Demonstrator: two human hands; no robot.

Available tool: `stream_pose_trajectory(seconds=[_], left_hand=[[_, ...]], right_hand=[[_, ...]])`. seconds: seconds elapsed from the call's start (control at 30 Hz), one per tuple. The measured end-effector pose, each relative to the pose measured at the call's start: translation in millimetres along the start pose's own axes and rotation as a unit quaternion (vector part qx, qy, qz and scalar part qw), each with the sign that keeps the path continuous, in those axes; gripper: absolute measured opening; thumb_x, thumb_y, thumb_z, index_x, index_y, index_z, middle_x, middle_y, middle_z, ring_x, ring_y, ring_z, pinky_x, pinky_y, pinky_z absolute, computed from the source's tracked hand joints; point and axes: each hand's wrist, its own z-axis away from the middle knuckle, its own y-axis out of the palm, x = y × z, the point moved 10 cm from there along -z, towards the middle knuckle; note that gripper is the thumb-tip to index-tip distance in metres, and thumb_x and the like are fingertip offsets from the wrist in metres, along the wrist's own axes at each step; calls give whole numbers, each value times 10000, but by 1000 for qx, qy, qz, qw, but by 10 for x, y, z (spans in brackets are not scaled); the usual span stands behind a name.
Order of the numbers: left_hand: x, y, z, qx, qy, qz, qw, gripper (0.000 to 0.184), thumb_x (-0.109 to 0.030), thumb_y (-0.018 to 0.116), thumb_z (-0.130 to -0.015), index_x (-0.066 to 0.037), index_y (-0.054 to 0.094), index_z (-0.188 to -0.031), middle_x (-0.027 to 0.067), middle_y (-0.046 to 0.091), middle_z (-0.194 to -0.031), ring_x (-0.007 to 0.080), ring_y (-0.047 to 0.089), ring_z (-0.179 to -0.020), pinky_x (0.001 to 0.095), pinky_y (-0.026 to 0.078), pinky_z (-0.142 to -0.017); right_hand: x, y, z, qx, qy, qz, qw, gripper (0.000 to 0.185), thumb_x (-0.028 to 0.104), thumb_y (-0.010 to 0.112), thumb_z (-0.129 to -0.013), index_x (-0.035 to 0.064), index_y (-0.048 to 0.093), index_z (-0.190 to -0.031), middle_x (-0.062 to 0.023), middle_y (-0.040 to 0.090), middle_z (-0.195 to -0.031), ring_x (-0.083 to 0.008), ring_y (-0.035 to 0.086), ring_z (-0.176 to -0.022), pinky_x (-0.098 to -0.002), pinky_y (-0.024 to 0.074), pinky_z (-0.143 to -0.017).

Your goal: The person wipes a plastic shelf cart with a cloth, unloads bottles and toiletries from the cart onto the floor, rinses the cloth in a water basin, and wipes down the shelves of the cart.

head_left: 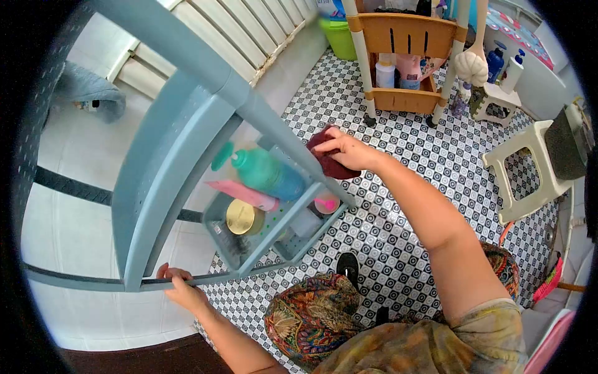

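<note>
Your right hand (346, 153) has its grip closed on a dark red cloth (339, 170) by the blue rack's (274, 128) far post; your left hand (182, 288) curls round the near bar. Hard pushing could topple the teal bottle (265, 171).

text: none legible; labels/brands: none legible; numbers: none legible; signs: none legible
</note>
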Motion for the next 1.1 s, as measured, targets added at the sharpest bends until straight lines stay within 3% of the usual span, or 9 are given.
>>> stream_pose_trajectory(seconds=[0.07,0.2,0.3,0.37,0.43,0.5,0.67,0.97,1.1], left_hand=[[32,-58,64,-97,-17,26,995,200,11,419,-713,-1,432,-913,11,376,-575,59,298,-437,194,193,-393],[21,-40,88,-135,-9,30,990,204,11,423,-690,-6,437,-893,10,381,-599,58,298,-425,199,186,-376],[59,-60,76,-121,11,41,992,215,15,426,-681,-5,435,-895,16,387,-615,57,304,-419,195,195,-368],[26,-73,106,-140,4,35,989,213,14,427,-679,-4,433,-891,16,388,-618,57,301,-416,191,199,-365],[6,-66,116,-154,2,33,987,211,12,429,-677,-3,432,-888,16,390,-622,56,298,-412,188,203,-363],[41,-91,143,-179,-12,34,983,206,10,430,-676,-7,429,-881,16,390,-626,52,291,-411,182,203,-357],[55,-87,144,-175,5,25,984,199,12,414,-688,-12,427,-885,6,380,-619,52,282,-418,182,200,-357],[-10,-25,153,-146,2,5,989,177,5,424,-713,2,426,-890,27,388,-624,64,318,-429,196,214,-369],[-34,-16,178,-155,-14,-9,988,159,-5,426,-732,-5,431,-892,23,382,-612,64,319,-442,200,226,-384]], right_hand=[[0,148,-36,90,-13,29,995,450,-58,495,-643,199,633,-985,-142,472,-1069,-302,443,-1035,-335,375,-891],[12,250,-244,79,-81,110,987,379,-48,507,-630,187,656,-888,-68,505,-993,-259,470,-946,-312,396,-833],[20,335,-506,115,-99,165,975,373,18,518,-660,252,650,-918,-59,485,-1050,-250,448,-1018,-338,425,-803],[97,397,-749,120,-80,199,969,346,44,541,-672,269,650,-910,-51,483,-1043,-246,453,-1005,-340,429,-795],[45,318,-989,75,31,220,972,323,70,558,-684,283,650,-908,-40,480,-1058,-245,455,-999,-351,432,-787],[-86,396,-1182,69,35,215,974,301,102,565,-697,293,648,-914,-38,479,-1054,-248,455,-1002,-358,432,-795],[-856,707,-1464,-5,43,-9,999,279,159,569,-699,304,645,-925,-55,471,-1027,-247,460,-987,-360,427,-812],[-182,491,-809,150,11,131,980,182,239,572,-712,224,660,-870,-96,482,-987,-274,483,-945,-353,418,-788],[-105,445,-490,154,-24,98,983,322,46,523,-691,243,660,-907,-102,458,-1033,-274,493,-944,-338,410,-797]])
